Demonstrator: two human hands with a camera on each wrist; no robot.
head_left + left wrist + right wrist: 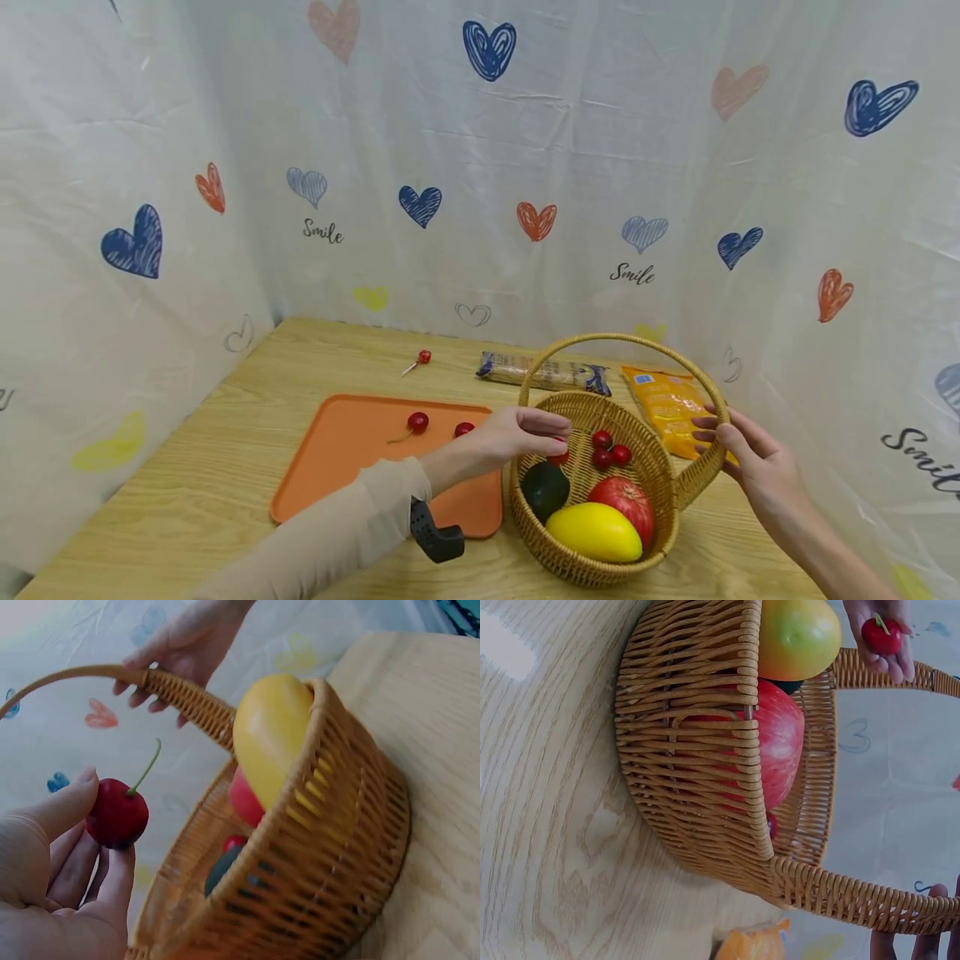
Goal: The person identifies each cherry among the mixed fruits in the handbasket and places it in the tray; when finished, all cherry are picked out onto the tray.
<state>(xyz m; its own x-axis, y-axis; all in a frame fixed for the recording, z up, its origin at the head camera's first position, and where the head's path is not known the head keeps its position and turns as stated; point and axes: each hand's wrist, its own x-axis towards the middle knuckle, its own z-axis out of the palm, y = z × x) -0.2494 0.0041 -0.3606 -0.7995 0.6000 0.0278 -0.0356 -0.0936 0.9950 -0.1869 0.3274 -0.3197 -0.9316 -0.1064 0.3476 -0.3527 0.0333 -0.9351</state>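
Between thumb and fingers my left hand (517, 433) pinches a red cherry (116, 814) with a green stem, over the left part of a wicker basket (570, 572). My right hand (761, 454) grips the right side of the basket's arched handle (622, 337), thumb in front and fingers behind. Inside the basket lie a yellow mango (594, 532), a red apple (626, 500), a dark green avocado (545, 492) and several cherries (602, 458). In the head view the left fingers mostly hide the held cherry.
Left of the basket is an orange tray (360, 483) with a cherry (417, 422) and another cherry (463, 428) partly behind the left wrist. Farther back lie a red lollipop (423, 357), a long clear packet (543, 372) and an orange bag (663, 408). A printed curtain hangs behind.
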